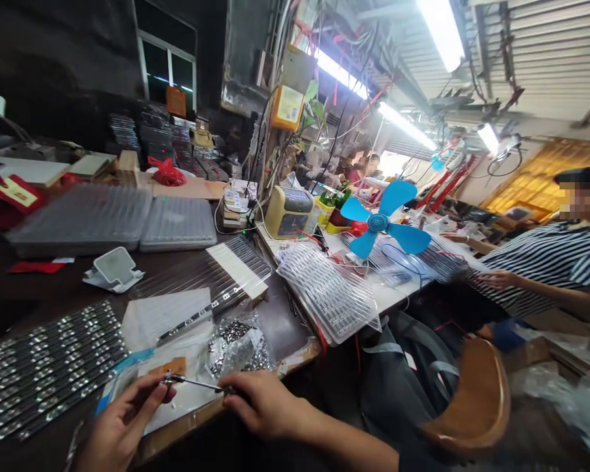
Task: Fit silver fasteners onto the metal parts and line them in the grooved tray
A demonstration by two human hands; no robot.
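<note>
My left hand (128, 419) pinches a small metal part (168, 378) at the front edge of the table. A thin metal rod (199, 384) runs from that part to my right hand (263, 401), whose fingers are closed round its dark end. Behind the hands lies a clear bag of small shiny metal pieces (240, 344). A dark strip with metal fittings (196, 319) rests on white plastic sheets. An orange-brown piece (177, 367) lies just behind my left fingers. Rows of similar dark strips (49, 367) cover the table at the left.
Clear plastic trays (177, 223) stand at the back left, near a white stand (113, 269). More trays (329, 288) overhang the side table's edge. Beyond them is a blue fan (377, 223). At the right sits a person in a striped shirt (535, 262), behind a brown chair back (472, 400).
</note>
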